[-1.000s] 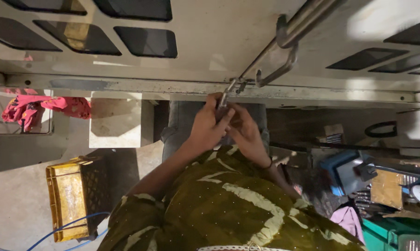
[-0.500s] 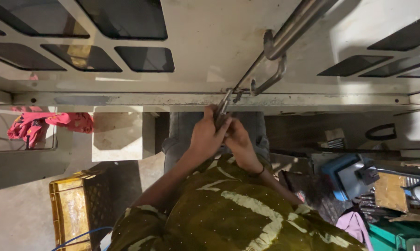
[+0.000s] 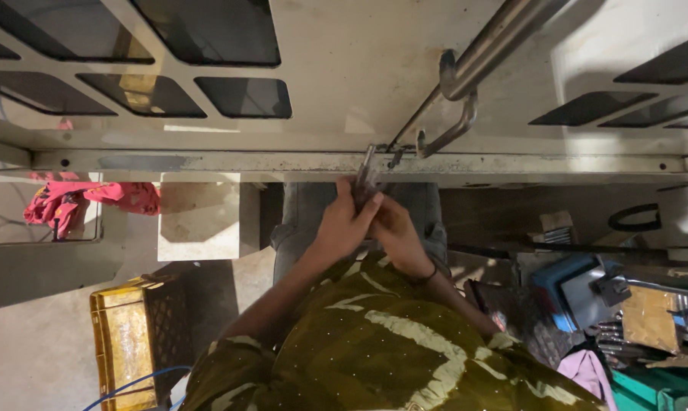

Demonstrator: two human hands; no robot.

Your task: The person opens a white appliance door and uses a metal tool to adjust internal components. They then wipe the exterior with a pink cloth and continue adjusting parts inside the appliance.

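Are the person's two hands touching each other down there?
Touching. The head view shows the left hand pressed against the right hand, both closed around a small metal tool.

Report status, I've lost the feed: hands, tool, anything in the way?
Left hand and right hand together, gripping a slim metal tool. Tool tip at the pale metal frame. Steel handle bar just beside it, not blocking.
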